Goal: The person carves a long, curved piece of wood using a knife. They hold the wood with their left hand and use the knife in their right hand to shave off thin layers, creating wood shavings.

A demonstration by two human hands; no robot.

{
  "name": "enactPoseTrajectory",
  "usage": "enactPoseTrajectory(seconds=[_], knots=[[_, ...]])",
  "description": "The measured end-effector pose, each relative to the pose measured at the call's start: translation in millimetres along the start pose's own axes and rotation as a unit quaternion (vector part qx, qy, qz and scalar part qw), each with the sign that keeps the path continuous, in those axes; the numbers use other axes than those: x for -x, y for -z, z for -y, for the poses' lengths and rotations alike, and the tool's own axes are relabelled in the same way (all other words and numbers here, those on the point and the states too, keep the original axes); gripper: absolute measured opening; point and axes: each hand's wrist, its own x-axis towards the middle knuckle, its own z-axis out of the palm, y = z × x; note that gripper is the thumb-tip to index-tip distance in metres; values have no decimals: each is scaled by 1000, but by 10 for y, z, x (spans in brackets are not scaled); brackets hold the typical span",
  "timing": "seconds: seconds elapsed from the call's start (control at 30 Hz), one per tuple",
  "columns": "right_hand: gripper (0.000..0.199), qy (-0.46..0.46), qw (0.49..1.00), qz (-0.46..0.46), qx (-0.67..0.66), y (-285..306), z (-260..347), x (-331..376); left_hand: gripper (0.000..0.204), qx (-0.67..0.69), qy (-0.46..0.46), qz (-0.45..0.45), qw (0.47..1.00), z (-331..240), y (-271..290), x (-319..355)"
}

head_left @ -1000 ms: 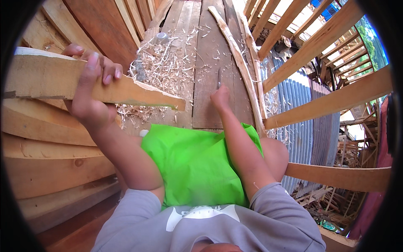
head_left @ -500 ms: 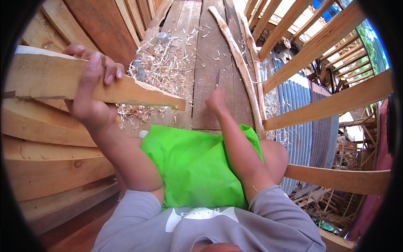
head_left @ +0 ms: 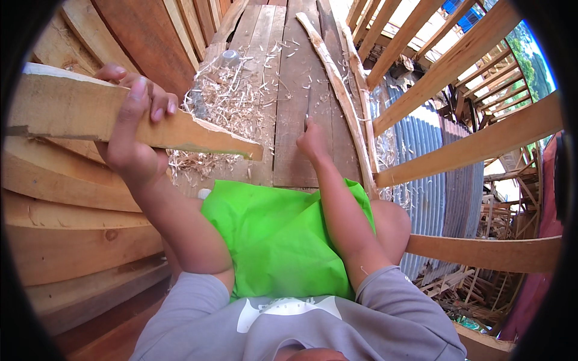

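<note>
Your left hand (head_left: 129, 141) is clamped on the board (head_left: 120, 123); keep it steady. Your right hand (head_left: 313, 141) grips a thin blade-like tool (head_left: 307, 111); work slowly.

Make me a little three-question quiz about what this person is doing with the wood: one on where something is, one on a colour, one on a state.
1. Where do the wood shavings lie?
A. On the plank floor ahead of the knees
B. On the corrugated sheet
C. On the lap

2. What colour is the cloth over the lap?
A. Red
B. Bright green
C. Blue

3. How does the left hand stand to the broken board?
A. Apart from it
B. Flat beneath it
C. Wrapped around it, gripping

Answers: 1 A, the pale curls are heaped on the floor planks; 2 B, the cloth is vivid green; 3 C, fingers curl over the board's top edge.
</note>
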Motion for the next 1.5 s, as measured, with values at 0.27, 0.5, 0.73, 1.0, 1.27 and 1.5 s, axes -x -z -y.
enactPoseTrajectory(seconds=[0.27, 0.5, 0.73, 1.0, 1.27, 1.5], knots=[[19, -86, 994, 37, 57, -24, -595, -358, 32, 2, 1, -9, 1000, 39, 13, -16], [28, 121, 958, 232, -118, -163, -169, -167, 31, -7, -6, 1, 1000, 70, 42, -18], [29, -80, 993, 63, -57, 32, -111, -231, 31, -2, -4, 2, 1000, 57, 55, -19], [30, 2, 940, 313, -135, -106, 131, -33, 31, -9, -3, -2, 1000, 51, 5, -20], [32, -79, 972, 219, -21, 17, 327, 116, 30, -20, 2, -14, 1000, -45, 27, 8], [42, 25, 937, 349, -14, -222, 259, 255, 30, -40, -1, -27, 999, -84, -9, 17]])
